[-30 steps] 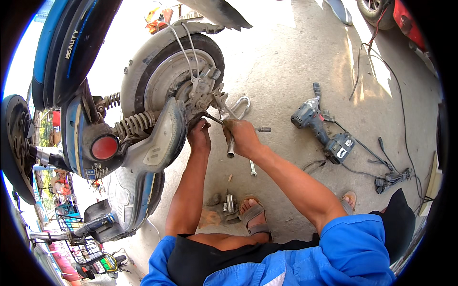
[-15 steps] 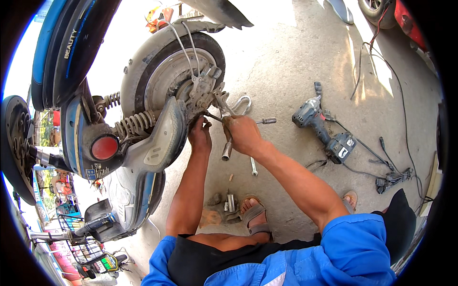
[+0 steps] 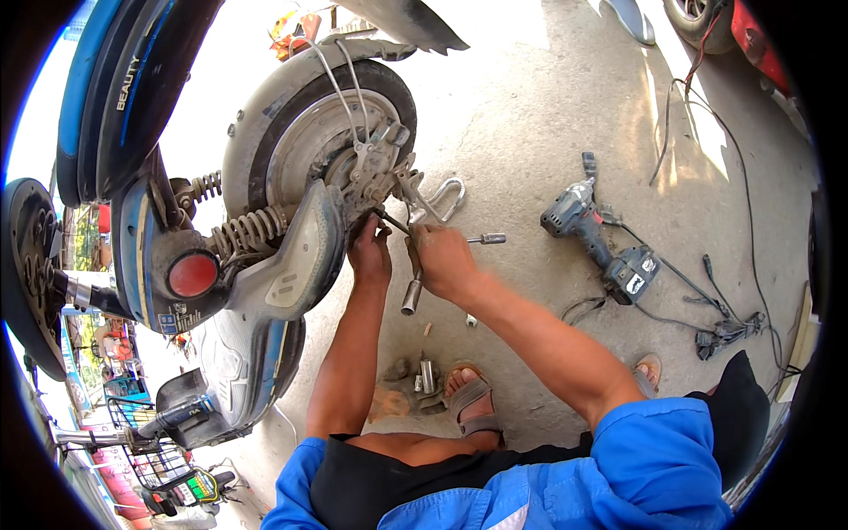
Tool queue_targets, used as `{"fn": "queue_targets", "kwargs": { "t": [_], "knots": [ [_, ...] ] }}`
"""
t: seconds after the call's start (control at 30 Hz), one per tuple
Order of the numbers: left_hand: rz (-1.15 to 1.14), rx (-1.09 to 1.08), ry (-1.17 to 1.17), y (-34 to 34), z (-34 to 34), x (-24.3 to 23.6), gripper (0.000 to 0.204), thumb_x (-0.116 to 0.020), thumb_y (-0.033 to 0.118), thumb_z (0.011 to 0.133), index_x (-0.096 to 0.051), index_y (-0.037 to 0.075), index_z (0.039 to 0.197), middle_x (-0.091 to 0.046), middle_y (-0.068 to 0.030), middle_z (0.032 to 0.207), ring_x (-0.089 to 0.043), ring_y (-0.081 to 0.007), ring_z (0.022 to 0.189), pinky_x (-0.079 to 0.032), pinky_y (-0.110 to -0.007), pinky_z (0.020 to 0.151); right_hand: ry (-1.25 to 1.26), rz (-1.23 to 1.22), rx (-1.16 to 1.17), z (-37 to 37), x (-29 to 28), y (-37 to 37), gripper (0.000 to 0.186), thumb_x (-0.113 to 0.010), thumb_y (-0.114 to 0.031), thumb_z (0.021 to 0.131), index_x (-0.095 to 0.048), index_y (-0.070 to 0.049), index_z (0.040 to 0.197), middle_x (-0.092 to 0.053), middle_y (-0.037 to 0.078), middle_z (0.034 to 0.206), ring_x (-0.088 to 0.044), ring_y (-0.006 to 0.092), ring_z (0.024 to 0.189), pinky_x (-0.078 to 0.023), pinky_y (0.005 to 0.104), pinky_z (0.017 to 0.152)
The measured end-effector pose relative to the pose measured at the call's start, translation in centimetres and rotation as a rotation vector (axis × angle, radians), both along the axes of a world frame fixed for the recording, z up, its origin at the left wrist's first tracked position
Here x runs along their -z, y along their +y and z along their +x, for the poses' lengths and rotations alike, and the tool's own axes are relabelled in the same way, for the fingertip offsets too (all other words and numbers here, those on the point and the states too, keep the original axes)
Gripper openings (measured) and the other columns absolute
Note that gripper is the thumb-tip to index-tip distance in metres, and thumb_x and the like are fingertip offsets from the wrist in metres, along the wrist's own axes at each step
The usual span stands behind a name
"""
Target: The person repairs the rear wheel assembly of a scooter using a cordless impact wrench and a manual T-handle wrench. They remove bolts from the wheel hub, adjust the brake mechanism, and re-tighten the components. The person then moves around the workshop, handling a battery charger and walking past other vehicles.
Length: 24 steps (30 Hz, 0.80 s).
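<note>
A scooter's rear wheel (image 3: 291,155) stands at the upper left, with a grey metal bracket around its hub. My right hand (image 3: 446,262) is closed around the middle of a three-way socket wrench (image 3: 412,296). One arm of the wrench reaches the hub's lower side, one points down toward me and another sticks out to the right. My left hand (image 3: 370,254) is raised just under the hub, beside the wrench's far end. Its fingers are bent together, and what they pinch, if anything, is hidden. A bent metal loop (image 3: 451,196) shows behind the wrench.
A cordless impact wrench (image 3: 579,216) lies on the concrete at right, near bundled black cables (image 3: 729,331). Loose metal sockets (image 3: 427,375) lie by my sandalled foot (image 3: 471,402). The scooter's footboard side (image 3: 291,265) and coil spring (image 3: 250,228) flank my left arm.
My right hand has shifted slightly toward me, turning the socket wrench a little clockwise. My forearm now covers most of the small spanner on the floor. My left hand stays nearly in place.
</note>
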State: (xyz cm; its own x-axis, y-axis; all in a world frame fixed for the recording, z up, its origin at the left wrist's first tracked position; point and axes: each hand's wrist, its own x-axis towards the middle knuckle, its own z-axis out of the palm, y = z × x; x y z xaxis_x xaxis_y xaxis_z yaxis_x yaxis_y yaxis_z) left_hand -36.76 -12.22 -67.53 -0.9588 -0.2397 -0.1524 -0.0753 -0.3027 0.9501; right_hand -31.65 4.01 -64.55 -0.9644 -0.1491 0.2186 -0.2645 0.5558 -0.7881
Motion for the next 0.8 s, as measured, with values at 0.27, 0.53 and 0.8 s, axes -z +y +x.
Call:
{"fn": "queue_targets", "kwargs": {
  "t": [0.27, 0.53, 0.8],
  "knots": [
    [0.017, 0.027, 0.001, -0.5, 0.0, 0.7, 0.016, -0.055, 0.006, 0.086, -0.061, 0.007, 0.101, -0.061, -0.0030, 0.097, -0.054, -0.0142, 0.083, -0.042, -0.030, 0.071, 0.077, 0.092, 0.080, 0.6, 0.8, -1.5, 0.013, -0.049, -0.006, 0.078, -0.057, -0.001, 0.087, -0.061, 0.014, 0.079, -0.060, 0.0326, 0.078, -0.041, 0.0425, 0.072],
    [0.010, -0.031, -0.004, 0.3, 0.0, 0.0, 0.015, -0.054, 0.005, 0.086, -0.060, 0.006, 0.100, -0.060, -0.0029, 0.093, -0.053, -0.0137, 0.082, -0.042, -0.032, 0.072, 0.086, 0.020, 0.139, 0.6, 1.3, -1.2, 0.010, -0.051, -0.011, 0.082, -0.057, -0.004, 0.085, -0.060, 0.012, 0.077, -0.058, 0.0301, 0.078, -0.039, 0.0408, 0.072],
    [0.032, -0.020, 0.034, 0.5, 0.3, -0.1, 0.015, -0.054, 0.004, 0.087, -0.060, 0.005, 0.100, -0.060, -0.0035, 0.094, -0.053, -0.0140, 0.085, -0.041, -0.035, 0.078, 0.023, -0.258, 0.196, 0.4, 3.1, -2.3, 0.010, -0.054, -0.014, 0.083, -0.056, -0.007, 0.077, -0.058, 0.016, 0.067, -0.057, 0.0372, 0.063, -0.042, 0.0456, 0.056]
  ]
}}
